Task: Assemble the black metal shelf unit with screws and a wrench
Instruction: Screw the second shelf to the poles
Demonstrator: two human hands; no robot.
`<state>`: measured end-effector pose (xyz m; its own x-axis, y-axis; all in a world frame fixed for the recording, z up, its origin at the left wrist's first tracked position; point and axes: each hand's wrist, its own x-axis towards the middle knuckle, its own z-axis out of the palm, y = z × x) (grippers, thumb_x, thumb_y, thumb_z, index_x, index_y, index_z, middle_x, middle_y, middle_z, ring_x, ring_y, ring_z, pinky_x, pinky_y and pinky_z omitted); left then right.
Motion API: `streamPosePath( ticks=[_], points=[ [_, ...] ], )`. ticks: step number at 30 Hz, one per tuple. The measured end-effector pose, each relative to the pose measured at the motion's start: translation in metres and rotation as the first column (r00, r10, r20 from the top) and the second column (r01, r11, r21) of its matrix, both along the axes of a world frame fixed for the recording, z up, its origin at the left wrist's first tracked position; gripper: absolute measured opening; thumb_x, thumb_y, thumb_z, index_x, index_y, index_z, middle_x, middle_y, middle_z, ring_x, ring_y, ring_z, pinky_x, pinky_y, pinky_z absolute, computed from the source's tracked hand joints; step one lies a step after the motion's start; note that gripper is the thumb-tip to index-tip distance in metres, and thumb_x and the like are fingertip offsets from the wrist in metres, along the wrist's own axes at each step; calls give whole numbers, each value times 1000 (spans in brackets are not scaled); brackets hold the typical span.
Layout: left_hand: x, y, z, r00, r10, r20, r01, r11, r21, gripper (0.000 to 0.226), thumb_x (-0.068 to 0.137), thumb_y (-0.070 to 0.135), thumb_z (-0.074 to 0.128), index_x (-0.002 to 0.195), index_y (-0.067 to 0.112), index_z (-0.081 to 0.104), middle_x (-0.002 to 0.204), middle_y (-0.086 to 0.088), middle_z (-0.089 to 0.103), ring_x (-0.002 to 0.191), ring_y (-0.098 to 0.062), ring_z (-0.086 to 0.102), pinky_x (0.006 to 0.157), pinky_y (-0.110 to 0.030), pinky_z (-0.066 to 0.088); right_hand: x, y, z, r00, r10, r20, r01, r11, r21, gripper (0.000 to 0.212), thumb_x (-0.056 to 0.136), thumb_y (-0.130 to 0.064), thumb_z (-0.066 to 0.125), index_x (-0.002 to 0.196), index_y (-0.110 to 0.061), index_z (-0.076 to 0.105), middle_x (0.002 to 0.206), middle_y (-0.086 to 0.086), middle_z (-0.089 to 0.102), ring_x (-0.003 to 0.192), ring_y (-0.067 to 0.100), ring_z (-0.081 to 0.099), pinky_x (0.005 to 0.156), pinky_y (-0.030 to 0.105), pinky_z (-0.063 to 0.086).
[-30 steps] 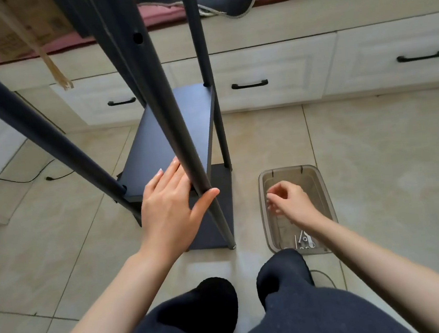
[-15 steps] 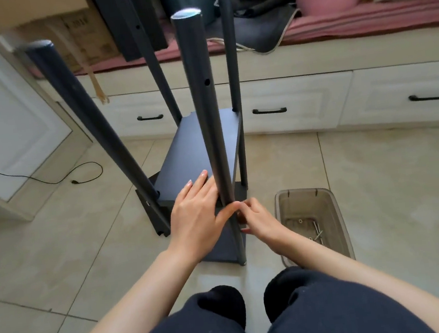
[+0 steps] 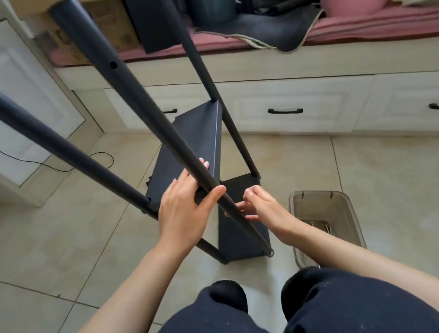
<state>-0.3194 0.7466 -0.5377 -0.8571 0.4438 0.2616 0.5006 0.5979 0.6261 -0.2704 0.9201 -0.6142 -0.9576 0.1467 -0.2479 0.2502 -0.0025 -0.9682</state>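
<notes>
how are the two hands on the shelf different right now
The left hand wraps its thumb and fingers around the near black post, higher up. The right hand sits lower, fingers pinched at the same post's right side; whether it holds a screw is hidden. Both touch that post.

Bin [image 3: 353, 214] and poles [image 3: 132, 86] flank bare floor [image 3: 378, 175].

Right hand [image 3: 258, 203] fingertips hidden behind shelf post [image 3: 154, 135].

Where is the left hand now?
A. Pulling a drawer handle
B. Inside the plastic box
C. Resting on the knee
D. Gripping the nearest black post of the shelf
D: the left hand wraps its thumb and fingers around the nearest black post.
</notes>
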Motion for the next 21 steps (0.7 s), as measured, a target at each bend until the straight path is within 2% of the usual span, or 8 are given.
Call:
streamPosePath(
  ticks=[4, 7, 9, 11, 14, 18, 21],
  points=[
    [-5, -24, -6, 986, 36, 161, -61, 986, 154, 55, 94, 40, 65, 146, 31, 49, 137, 36, 39, 136, -4, 43, 121, -50, 29, -7, -15, -5, 1000, -3, 6, 4, 997, -81, 24, 107, -34, 28, 95, -19, 42, 100, 9, 75, 104, 23, 68, 94, 38, 47],
    [-9, -44, -13, 940, 37, 340, -126, 962, 242, 60, 90, 50, 62, 147, 47, 40, 144, 28, 42, 137, -2, 40, 118, -36, 30, -16, -28, -7, 1000, 4, 1, -4, 1000, -15, 25, 107, -34, 29, 98, -16, 44, 93, 8, 75, 99, 23, 67, 90, 32, 45],
    [-9, -57, -20, 906, 37, 423, -180, 935, 305, 64, 87, 54, 60, 147, 50, 37, 142, 23, 47, 124, 6, 44, 108, -28, 33, -22, -35, -9, 1000, -5, 6, 5, 1000, 28, 26, 107, -33, 31, 99, -14, 46, 93, 11, 74, 97, 24, 65, 90, 30, 45],
    [-8, -68, -30, 871, 42, 490, -244, 902, 355, 71, 81, 58, 60, 148, 50, 38, 133, 28, 53, 111, 13, 49, 101, -23, 35, -27, -40, -10, 1000, -14, 20, 13, 999, 43, 26, 106, -33, 33, 99, -14, 49, 93, 11, 71, 90, 18, 63, 84, 29, 43],
    [-8, -84, -49, 834, 59, 549, -324, 857, 401, 72, 76, 62, 61, 144, 54, 40, 122, 35, 55, 108, 17, 51, 86, -11, 37, -34, -46, -11, 999, 4, 43, -6, 999, 54, 26, 106, -34, 35, 99, -15, 51, 87, 3, 68, 81, 7, 62, 81, 27, 44],
    [-9, -98, -69, 795, 76, 602, -394, 819, 417, 66, 75, 64, 62, 138, 59, 44, 121, 32, 59, 107, 16, 51, 78, -6, 36, -42, -54, -15, 996, 30, 79, -39, 992, 117, 27, 106, -36, 36, 100, -15, 51, 107, 19, 64, 99, 26, 60, 91, 35, 45],
    [-14, -104, -80, 765, 73, 639, -426, 802, 418, 54, 75, 64, 62, 126, 68, 46, 114, 32, 65, 104, 17, 54, 79, -8, 35, -46, -60, -18, 994, 33, 106, -45, 993, 110, 27, 106, -36, 36, 101, -15, 52, 97, 11, 70, 91, 17, 63, 81, 28, 44]
  ],
)
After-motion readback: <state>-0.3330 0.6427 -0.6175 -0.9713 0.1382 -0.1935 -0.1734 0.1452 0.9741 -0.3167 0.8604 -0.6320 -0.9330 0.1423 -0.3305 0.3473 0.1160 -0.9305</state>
